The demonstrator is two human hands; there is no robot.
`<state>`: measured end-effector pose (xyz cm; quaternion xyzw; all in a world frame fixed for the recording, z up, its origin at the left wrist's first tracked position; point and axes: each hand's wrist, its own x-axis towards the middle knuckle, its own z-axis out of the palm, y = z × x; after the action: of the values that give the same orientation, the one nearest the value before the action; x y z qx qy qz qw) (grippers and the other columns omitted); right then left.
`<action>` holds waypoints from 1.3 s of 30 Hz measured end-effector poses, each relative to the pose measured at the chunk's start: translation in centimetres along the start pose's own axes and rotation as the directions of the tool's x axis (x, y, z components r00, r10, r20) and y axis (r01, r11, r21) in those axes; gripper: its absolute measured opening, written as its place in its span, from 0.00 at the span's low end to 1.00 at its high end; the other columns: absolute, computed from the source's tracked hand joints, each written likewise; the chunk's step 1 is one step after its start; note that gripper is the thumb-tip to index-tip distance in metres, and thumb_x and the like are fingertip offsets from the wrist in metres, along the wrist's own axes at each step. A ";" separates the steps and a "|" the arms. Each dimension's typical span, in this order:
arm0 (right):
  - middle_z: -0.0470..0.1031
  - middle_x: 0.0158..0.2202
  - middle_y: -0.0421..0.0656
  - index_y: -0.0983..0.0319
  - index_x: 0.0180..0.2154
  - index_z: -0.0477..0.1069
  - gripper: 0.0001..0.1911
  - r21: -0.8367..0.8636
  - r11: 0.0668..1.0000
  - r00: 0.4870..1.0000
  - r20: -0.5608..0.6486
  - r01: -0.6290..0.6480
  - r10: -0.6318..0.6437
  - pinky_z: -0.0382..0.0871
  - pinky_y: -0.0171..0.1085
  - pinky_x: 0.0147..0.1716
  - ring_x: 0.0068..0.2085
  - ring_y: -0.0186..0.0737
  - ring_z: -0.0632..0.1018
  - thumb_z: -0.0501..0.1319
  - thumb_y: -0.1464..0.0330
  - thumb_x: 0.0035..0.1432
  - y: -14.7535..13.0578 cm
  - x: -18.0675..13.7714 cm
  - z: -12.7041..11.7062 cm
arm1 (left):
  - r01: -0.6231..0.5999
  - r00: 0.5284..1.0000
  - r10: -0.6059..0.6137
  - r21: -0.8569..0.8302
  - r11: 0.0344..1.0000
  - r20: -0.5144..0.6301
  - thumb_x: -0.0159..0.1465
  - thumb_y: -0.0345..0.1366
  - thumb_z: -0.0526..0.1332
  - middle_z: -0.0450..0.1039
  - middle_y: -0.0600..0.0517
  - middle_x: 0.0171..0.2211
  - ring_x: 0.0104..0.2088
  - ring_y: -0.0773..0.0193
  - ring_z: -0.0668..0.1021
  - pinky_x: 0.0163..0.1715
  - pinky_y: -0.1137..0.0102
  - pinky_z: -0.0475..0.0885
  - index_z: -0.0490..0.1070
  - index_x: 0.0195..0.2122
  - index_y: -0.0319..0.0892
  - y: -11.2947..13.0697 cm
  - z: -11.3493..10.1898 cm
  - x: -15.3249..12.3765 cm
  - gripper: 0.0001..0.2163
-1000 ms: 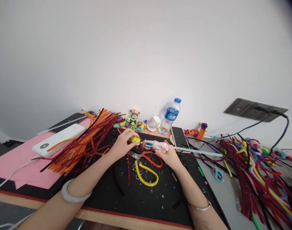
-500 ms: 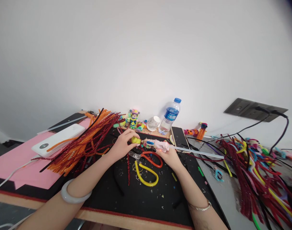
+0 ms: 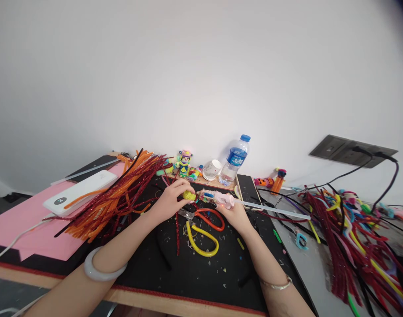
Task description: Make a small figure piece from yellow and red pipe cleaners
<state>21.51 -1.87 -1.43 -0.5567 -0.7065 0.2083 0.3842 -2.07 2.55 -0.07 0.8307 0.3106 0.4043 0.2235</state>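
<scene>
My left hand (image 3: 168, 198) pinches a small yellow fuzzy piece (image 3: 189, 195) above the black mat (image 3: 201, 273). My right hand (image 3: 233, 213) grips a pink glue gun (image 3: 217, 199) with a long clear glue stick (image 3: 274, 209) sticking out toward the right. The gun's nozzle points left and meets the yellow piece. Under the hands lie scissors with one red and one yellow handle (image 3: 203, 231).
A pile of orange and red pipe cleaners (image 3: 115, 198) lies at the left near a white power bank (image 3: 80, 191) on pink paper. A water bottle (image 3: 234, 160), paper cup (image 3: 212, 170), phone (image 3: 247, 188) and small figures stand at the back. Mixed pipe cleaners (image 3: 353, 237) and cables cover the right.
The glue gun and yellow piece have drawn slightly closer together and shifted a little; both hands stay nearly in place.
</scene>
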 end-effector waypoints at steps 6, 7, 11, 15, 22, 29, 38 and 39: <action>0.75 0.39 0.43 0.58 0.44 0.70 0.15 -0.261 0.963 0.993 -0.113 -0.065 0.036 0.65 0.40 0.36 0.39 0.46 0.75 0.58 0.65 0.52 -0.2 0.3 -0.8 | 0.091 0.994 -0.093 -0.033 0.995 -0.062 0.56 0.34 0.61 0.66 0.50 0.39 0.41 0.62 0.71 0.40 0.69 0.68 0.69 0.34 0.42 0.0 0.0 0.1 0.05; 0.75 0.41 0.43 0.58 0.46 0.68 0.17 -0.323 0.944 0.993 -0.115 -0.064 0.028 0.65 0.40 0.36 0.40 0.46 0.74 0.58 0.65 0.52 -0.1 0.3 -0.9 | 0.110 0.990 -0.114 -0.057 0.992 -0.079 0.55 0.34 0.61 0.66 0.50 0.39 0.41 0.62 0.71 0.38 0.69 0.68 0.69 0.34 0.42 -0.1 0.0 0.1 0.05; 0.73 0.43 0.47 0.59 0.49 0.65 0.24 -0.503 0.863 0.993 -0.118 -0.051 -0.010 0.63 0.43 0.38 0.44 0.50 0.71 0.58 0.71 0.47 0.4 0.2 -0.6 | 0.156 0.977 -0.177 -0.177 0.972 -0.115 0.54 0.34 0.62 0.65 0.50 0.38 0.39 0.63 0.71 0.35 0.71 0.70 0.69 0.34 0.41 -0.1 0.2 0.1 0.06; 0.69 0.46 0.48 0.57 0.49 0.65 0.25 -0.538 0.842 0.981 -0.183 -0.042 -0.068 0.60 0.48 0.41 0.48 0.54 0.66 0.58 0.72 0.46 -0.3 0.0 -0.5 | 0.189 0.967 -0.231 -0.298 0.936 -0.111 0.53 0.34 0.63 0.64 0.51 0.37 0.36 0.65 0.71 0.34 0.71 0.70 0.68 0.34 0.41 -0.3 0.7 0.0 0.08; 0.70 0.33 0.44 0.60 0.37 0.66 0.08 -0.268 0.917 0.955 0.047 0.296 -0.294 0.63 0.39 0.36 0.36 0.42 0.70 0.59 0.66 0.54 -3.7 -0.8 1.2 | 0.214 0.968 -0.246 -0.367 0.905 -0.042 0.53 0.35 0.63 0.64 0.51 0.37 0.34 0.66 0.71 0.33 0.71 0.71 0.67 0.34 0.41 -0.1 1.4 -0.2 0.09; 0.69 0.29 0.42 0.61 0.32 0.65 0.07 -0.229 0.924 0.952 0.069 0.305 -0.297 0.61 0.34 0.31 0.31 0.37 0.69 0.50 0.70 0.61 -3.9 -1.3 2.5 | 0.201 0.979 -0.197 -0.327 0.923 0.047 0.53 0.34 0.63 0.64 0.50 0.37 0.35 0.66 0.71 0.33 0.72 0.70 0.69 0.34 0.41 0.3 1.5 -0.3 0.08; 0.66 0.26 0.40 0.60 0.28 0.62 0.09 -0.171 0.952 0.966 -0.008 0.254 -0.259 0.60 0.33 0.29 0.28 0.36 0.68 0.48 0.71 0.60 -3.6 -1.0 2.2 | 0.185 0.977 -0.128 -0.377 0.907 0.172 0.57 0.37 0.60 0.64 0.49 0.38 0.31 0.69 0.70 0.32 0.73 0.71 0.70 0.38 0.40 0.9 1.4 -0.5 0.09; 0.66 0.26 0.40 0.60 0.28 0.62 0.10 -0.168 0.954 0.967 -0.010 0.249 -0.254 0.60 0.33 0.29 0.28 0.36 0.68 0.48 0.71 0.60 -3.5 -1.0 2.3 | 0.188 0.975 -0.126 -0.384 0.904 0.180 0.58 0.37 0.59 0.64 0.49 0.38 0.31 0.69 0.70 0.32 0.73 0.71 0.70 0.38 0.40 0.9 1.4 -0.5 0.09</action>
<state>17.63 -3.58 -0.59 -0.4953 -0.7803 0.0896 0.3712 -0.87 1.41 -0.53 0.7682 0.2700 0.3755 0.4426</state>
